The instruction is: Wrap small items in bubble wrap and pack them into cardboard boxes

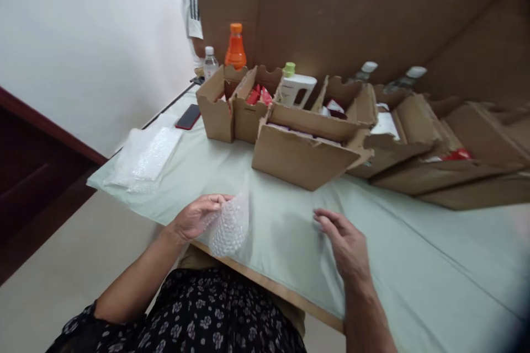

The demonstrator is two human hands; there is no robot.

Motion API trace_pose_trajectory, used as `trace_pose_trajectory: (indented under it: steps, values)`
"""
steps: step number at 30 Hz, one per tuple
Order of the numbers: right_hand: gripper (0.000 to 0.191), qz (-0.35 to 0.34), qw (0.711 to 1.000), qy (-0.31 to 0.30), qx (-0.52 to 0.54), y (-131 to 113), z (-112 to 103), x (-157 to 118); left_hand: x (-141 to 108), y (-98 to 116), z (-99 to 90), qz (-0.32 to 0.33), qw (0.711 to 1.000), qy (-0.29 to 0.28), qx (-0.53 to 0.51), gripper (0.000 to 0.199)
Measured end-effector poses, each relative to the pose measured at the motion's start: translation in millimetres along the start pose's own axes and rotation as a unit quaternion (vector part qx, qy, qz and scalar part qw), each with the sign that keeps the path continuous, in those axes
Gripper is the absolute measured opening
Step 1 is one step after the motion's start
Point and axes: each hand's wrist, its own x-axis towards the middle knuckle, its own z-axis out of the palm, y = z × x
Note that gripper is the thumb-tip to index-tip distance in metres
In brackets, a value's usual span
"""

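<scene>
While the left hand (199,216) pinches bubble wrap (230,226) between its fingers over the near edge of the table (281,226), the right hand (348,245) curls farther right; whether its fingertips meet, I cannot tell. Beyond, the nearest cardboard box (296,159) holds purplish packs (301,134); the second box from left (249,122) holds red packets (253,95).

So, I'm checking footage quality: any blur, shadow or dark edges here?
Head view: the rightmost cardboard boxes look smeared; head view: a soft shadow lies on the green cloth left of the right hand; head view: the lower right corner is dark and blurred.
</scene>
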Motion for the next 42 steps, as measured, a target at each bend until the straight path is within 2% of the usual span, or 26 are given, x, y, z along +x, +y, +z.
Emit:
trace_pose_trajectory:
  steps: [2,4,5,7,10,14,16,18,20,23,26,31,35,40,42]
  values:
    - [0.053,0.035,0.989,-0.109,0.089,-8,16,-13,4,-10,19.8,-0.022,0.997,-0.069,-0.025,0.015]
    - [0.065,0.078,0.955,-0.209,0.196,-16,31,-19,6,-15,38.4,-0.030,0.993,-0.111,-0.013,0.018]
    - [0.069,0.094,0.936,-0.238,0.242,-20,36,-19,7,-17,45.7,-0.033,0.992,-0.120,0.006,0.021]
    - [0.070,0.104,0.913,-0.256,0.299,-25,42,-17,9,-17,54.1,-0.038,0.991,-0.115,0.053,0.027]
    - [0.059,0.091,0.918,-0.241,0.301,-30,36,-9,15,-14,49.9,-0.045,0.989,-0.073,0.118,0.031]
    - [0.047,0.111,0.934,-0.213,0.264,-22,20,7,35,-8,28.4,-0.022,0.967,0.006,0.254,0.028]
    - [0.045,0.125,0.938,-0.205,0.250,-15,16,14,46,-9,20.9,0.023,0.932,0.067,0.354,0.025]
    - [0.045,0.129,0.941,-0.201,0.238,-7,15,19,54,-15,19.9,0.096,0.879,0.135,0.447,0.019]
    - [0.043,0.116,0.948,-0.190,0.228,-2,17,22,57,-24,25.2,0.181,0.822,0.160,0.516,0.014]
    - [0.039,0.072,0.964,-0.154,0.206,4,21,24,54,-43,39.3,0.278,0.765,0.085,0.575,0.013]
    - [0.039,0.054,0.971,-0.130,0.194,6,23,24,48,-61,52.1,0.310,0.736,0.020,0.602,0.017]
    - [0.044,0.073,0.971,-0.105,0.204,4,25,22,50,-76,65.7,0.311,0.716,-0.007,0.625,0.031]
    - [0.051,0.084,0.969,-0.100,0.209,0,25,21,58,-82,79.3,0.309,0.703,-0.021,0.640,0.054]
    - [0.054,0.094,0.969,-0.079,0.217,-2,24,19,61,-88,92.9,0.302,0.706,-0.038,0.639,0.077]
    - [0.056,0.097,0.968,-0.074,0.219,-2,24,19,61,-90,94.7,0.302,0.709,-0.036,0.636,0.075]
